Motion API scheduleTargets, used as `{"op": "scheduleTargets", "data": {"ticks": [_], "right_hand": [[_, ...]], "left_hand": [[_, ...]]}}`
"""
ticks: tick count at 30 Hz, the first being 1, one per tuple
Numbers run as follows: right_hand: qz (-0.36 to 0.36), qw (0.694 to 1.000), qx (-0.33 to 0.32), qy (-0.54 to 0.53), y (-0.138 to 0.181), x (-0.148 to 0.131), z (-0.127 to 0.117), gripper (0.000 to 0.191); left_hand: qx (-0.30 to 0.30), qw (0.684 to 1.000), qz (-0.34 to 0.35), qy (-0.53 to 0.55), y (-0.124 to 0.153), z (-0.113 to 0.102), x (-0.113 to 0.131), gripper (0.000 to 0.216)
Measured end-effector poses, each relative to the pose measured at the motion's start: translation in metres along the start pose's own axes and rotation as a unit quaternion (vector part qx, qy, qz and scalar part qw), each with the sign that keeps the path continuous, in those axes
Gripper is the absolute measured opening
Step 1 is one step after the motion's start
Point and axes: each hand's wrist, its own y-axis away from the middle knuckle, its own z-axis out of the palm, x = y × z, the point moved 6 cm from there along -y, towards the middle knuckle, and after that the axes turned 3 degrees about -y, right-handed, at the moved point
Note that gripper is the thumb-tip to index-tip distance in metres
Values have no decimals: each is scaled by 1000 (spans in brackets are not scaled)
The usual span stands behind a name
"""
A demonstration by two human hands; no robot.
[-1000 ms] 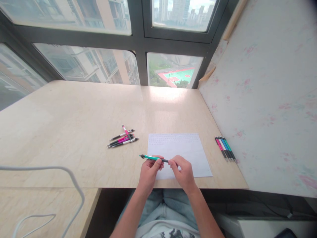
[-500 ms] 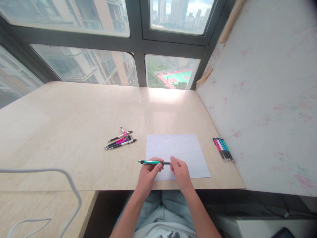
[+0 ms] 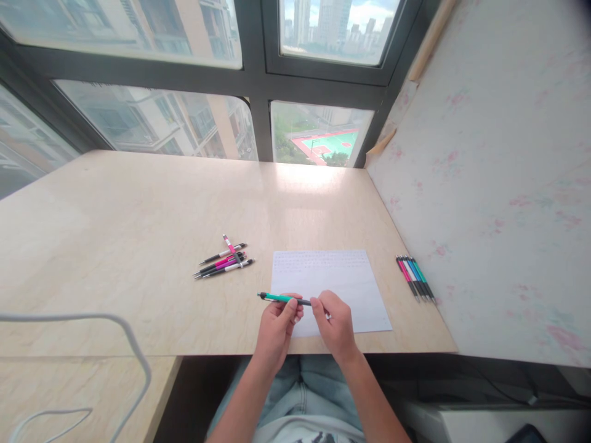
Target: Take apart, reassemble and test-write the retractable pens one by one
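Observation:
A green and black pen point(image 3: 276, 298) is held roughly level above the near part of a white sheet of paper point(image 3: 318, 277). My left hand point(image 3: 277, 326) is closed on its barrel, thumb on top, with the green end sticking out to the left. At the dark end, my right hand point(image 3: 335, 323) is closed in a pinch; its fingers cover the tip. A small pale bit shows under the right fingers, too small to name. Lines of handwriting run along the top of the paper.
Left of the paper, several pens point(image 3: 224, 261) lie in a loose, crossing pile. Several more pens point(image 3: 415, 278) form a neat row by the wall point(image 3: 498, 203). A white cable point(image 3: 124, 326) loops over the table's point(image 3: 138, 234) left front. Windows stand behind.
My right hand has closed further over the pen's dark end and turned slightly. The pen now slants a little, its green end raised; my left hand has shifted slightly left.

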Motion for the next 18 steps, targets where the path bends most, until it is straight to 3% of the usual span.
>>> {"op": "scheduleTargets", "data": {"ticks": [4, 11, 14, 18], "right_hand": [[-114, 990, -36, 77, -1, -5, -1, 33], [-222, 960, -129, 108, -11, -11, -1, 18], [-195, 971, -123, 55, -16, -11, -4, 9], [-84, 992, -88, -22, -15, -2, -6, 6]], "left_hand": [[-10, 998, -43, 48, 1, 1, -4, 22], [5, 993, -83, 84, 0, -1, -4, 24], [4, 995, -74, 73, -2, -3, -2, 25], [3, 998, -48, 51, -3, -7, 1, 25]]}}
